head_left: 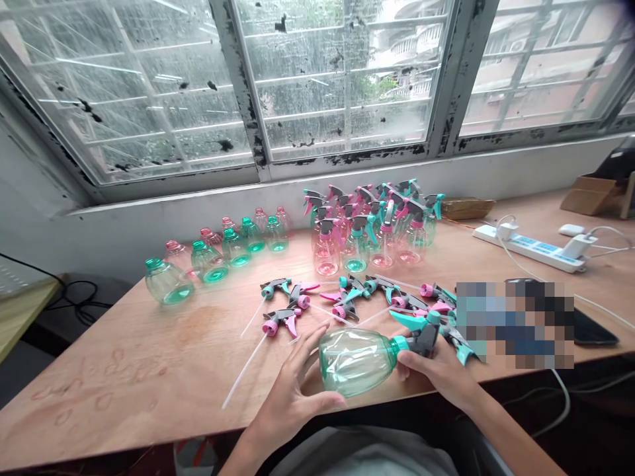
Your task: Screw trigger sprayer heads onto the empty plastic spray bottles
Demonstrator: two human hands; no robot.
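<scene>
Wide-spread left fingers [330, 399] may let the clear-green rounded plastic bottle [354, 362] slip while right fingers [417, 361] clasp its teal-grey plastic sprayer [424, 335].

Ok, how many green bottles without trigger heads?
5, on the left of the wooden table: leftmost bottle, second bottle, third bottle, fourth bottle, rightmost bottle. Others may be hidden.

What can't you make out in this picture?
In the head view:
Black device: partly covered by the pixelated patch.
Rear spray bottles: bodies partly hidden behind the front row.
Right hand: some fingers hidden by the hand itself.
Dark object, far right: cut off by the edge.
</scene>
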